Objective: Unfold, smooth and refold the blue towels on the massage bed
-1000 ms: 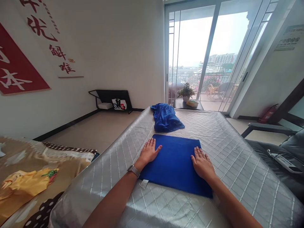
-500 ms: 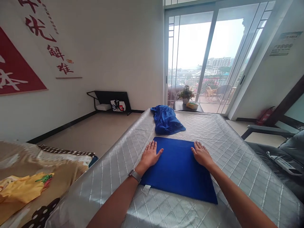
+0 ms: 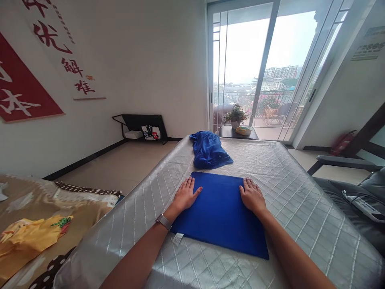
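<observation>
A flat blue rectangular pad or folded cloth (image 3: pixel 221 212) lies on the silver quilted cover (image 3: pixel 204 267), with a small white label at its near left edge. My left hand (image 3: pixel 185 195) rests flat on the pad's left edge, fingers stretched forward and thumb out. On the opposite edge, my right hand (image 3: pixel 252 195) lies palm down with its fingers extended. Just beyond the pad is a crumpled blue cloth (image 3: pixel 210 150), touched by neither hand. A watch circles my left wrist.
To the left, a yellow cloth (image 3: pixel 33 243) lies on a patterned brown blanket (image 3: pixel 87 210). A dark armchair (image 3: pixel 333 192) holding a power strip (image 3: pixel 363 206) stands at right. Behind the cover, a small table carries a potted plant (image 3: pixel 236 116) and a tissue pack (image 3: pixel 243 130).
Both hands stay flat on the pad's edges. The view has shifted a little, so pad and hands appear slightly further left; the pad itself looks unchanged.
</observation>
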The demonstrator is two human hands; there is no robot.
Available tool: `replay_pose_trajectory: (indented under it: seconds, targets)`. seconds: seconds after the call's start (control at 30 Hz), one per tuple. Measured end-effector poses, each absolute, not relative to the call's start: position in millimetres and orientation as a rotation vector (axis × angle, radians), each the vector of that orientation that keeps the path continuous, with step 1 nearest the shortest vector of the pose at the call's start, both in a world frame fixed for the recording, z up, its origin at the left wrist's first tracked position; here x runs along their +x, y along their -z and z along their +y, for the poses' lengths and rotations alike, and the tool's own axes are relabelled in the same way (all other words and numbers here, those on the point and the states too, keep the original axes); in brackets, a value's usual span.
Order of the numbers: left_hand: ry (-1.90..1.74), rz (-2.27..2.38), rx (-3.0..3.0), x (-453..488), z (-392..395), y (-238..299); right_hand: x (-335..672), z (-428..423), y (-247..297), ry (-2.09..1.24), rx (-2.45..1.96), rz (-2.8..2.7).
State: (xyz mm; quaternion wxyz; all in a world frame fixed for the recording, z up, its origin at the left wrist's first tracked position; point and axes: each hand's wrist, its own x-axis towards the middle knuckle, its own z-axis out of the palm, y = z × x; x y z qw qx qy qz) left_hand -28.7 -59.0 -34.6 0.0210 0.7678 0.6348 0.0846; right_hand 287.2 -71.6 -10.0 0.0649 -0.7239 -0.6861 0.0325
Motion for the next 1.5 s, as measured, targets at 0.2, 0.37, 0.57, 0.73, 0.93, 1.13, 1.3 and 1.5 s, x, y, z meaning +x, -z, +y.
replay_pose_trajectory:
  seconds: [0.2, 0.37, 0.57, 0.73, 0.93, 1.13, 1.3, 1.5]
  targets:
    - [-0.077, 2.064, 2.362, -22.8, -54.0, 15.3, 286.7, -73.1, 9.1, -0.116, -2.169, -2.062]
    - [-0.061, 1.941, 2.538, 42.6, -51.9, -13.0, 287.2, -72.2, 9.7, -0.157, -2.154, -2.046]
    - [-0.309, 1.399, 2.784, 159.8, -47.4, -2.5, 292.7, -72.4, 16.3, -0.102, -2.125, -2.14]
    - [-0.366, 1.404, 2.771, 179.2, -35.8, 19.7, 293.2, -74.4, 15.6, -0.084, -2.111, -2.157]
    - [-0.349, 1.592, 2.602, 121.7, -26.5, 27.5, 288.3, -73.6, 10.4, -0.118, -2.144, -2.055]
    - [-0.254, 1.907, 2.387, 23.9, -13.7, 23.4, 289.7, -73.3, 7.8, -0.137, -2.154, -2.063]
    - [-0.259, 2.044, 2.244, -19.4, -11.6, 23.8, 289.7, -71.4, 14.2, -0.154, -2.121, -2.03]
    - [-0.305, 2.043, 2.25, -14.5, -12.0, 25.3, 297.1, -88.0, -41.0, -0.064, -1.648, -1.782]
